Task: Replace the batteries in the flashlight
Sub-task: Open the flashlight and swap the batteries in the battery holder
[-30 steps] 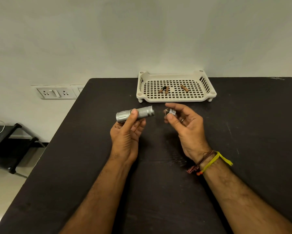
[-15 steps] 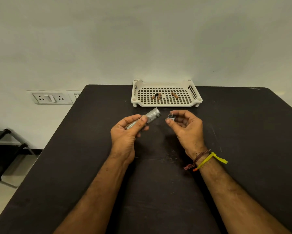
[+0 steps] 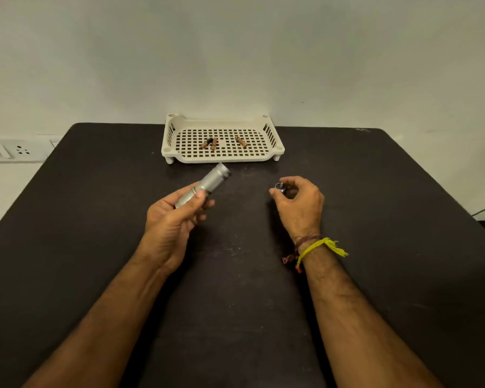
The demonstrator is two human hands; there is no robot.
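Currently mid-disassembly: left hand (image 3: 171, 223) wrapped round flashlight (image 3: 204, 184), right hand (image 3: 298, 201) pinching tail cap (image 3: 279, 188); next, likely emptying barrel, then fetching batteries (image 3: 213, 143) from tray (image 3: 221, 158) at table's far edge.

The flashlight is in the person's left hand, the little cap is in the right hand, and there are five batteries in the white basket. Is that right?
Not quite. The head view shows three batteries in the white basket, not five. The rest holds: the left hand grips the flashlight, and the right hand pinches the little cap.
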